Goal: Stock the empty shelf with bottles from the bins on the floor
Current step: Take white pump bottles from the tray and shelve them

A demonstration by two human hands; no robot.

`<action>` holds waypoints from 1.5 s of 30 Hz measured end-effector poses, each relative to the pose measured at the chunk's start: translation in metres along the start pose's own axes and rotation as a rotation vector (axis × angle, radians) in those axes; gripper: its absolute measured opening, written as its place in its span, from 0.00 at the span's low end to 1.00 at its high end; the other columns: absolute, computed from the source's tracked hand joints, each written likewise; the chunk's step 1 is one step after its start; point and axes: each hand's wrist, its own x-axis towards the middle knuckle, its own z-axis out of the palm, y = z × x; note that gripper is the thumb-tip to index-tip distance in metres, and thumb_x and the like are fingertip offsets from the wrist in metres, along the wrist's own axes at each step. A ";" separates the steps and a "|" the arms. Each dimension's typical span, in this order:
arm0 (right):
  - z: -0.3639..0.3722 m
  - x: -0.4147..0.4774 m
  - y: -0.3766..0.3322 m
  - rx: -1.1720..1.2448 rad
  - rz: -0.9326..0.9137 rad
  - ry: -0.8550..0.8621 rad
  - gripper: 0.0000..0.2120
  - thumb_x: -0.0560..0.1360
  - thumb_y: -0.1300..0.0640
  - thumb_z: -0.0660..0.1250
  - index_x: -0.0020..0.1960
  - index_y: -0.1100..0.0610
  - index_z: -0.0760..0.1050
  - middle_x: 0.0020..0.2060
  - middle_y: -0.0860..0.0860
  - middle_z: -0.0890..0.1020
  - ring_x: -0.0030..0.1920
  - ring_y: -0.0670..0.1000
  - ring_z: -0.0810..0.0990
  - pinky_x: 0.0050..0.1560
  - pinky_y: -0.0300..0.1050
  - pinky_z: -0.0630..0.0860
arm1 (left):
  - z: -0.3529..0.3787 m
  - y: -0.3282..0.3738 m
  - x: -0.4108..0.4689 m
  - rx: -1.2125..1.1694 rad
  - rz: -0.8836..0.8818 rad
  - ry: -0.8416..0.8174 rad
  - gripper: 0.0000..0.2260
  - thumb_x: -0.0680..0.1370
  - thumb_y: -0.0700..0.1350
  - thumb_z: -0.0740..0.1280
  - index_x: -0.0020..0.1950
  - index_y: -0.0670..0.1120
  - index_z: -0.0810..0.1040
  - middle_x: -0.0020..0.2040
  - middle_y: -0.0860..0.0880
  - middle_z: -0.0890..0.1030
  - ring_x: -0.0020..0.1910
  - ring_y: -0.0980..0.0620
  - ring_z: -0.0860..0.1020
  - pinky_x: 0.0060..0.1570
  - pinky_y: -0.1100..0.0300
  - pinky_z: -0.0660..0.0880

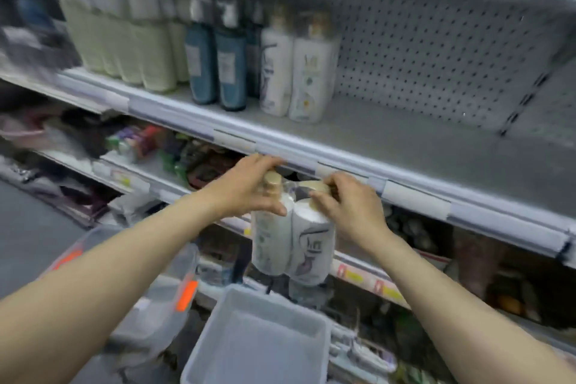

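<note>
Shelf (405,146): bare, above the fingers.
Bin (258,337): below them.
Pack (293,246): two wrapped bottles under the fingers; likely heavy, slick film; hold the necks.
Left hand (249,190): grips left cap (272,179).
Right hand (352,206): pinches right cap (314,187).

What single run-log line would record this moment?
hands: left and right grip twin-pack by its caps | pack: in the air, below shelf edge | shelf: bottles at left, right part bare
</note>
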 end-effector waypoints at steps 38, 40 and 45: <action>-0.079 0.206 -0.124 0.223 0.156 0.468 0.11 0.76 0.42 0.70 0.56 0.46 0.79 0.52 0.44 0.84 0.56 0.50 0.81 0.58 0.50 0.78 | -0.198 -0.083 0.170 0.283 0.454 0.434 0.49 0.59 0.61 0.81 0.75 0.51 0.64 0.68 0.45 0.69 0.67 0.41 0.67 0.66 0.48 0.68; -0.070 0.206 -0.115 0.299 0.127 0.459 0.13 0.75 0.42 0.71 0.57 0.44 0.78 0.53 0.42 0.83 0.55 0.44 0.81 0.59 0.48 0.79 | -0.197 -0.087 0.178 0.281 0.461 0.425 0.48 0.59 0.61 0.81 0.74 0.51 0.65 0.67 0.45 0.70 0.65 0.42 0.68 0.63 0.50 0.69; -0.038 0.189 -0.085 0.365 0.153 0.332 0.50 0.57 0.29 0.77 0.74 0.37 0.62 0.68 0.40 0.74 0.67 0.43 0.73 0.66 0.46 0.74 | -0.200 -0.090 0.189 0.317 0.464 0.345 0.50 0.58 0.63 0.80 0.74 0.51 0.63 0.67 0.46 0.70 0.65 0.44 0.67 0.62 0.52 0.67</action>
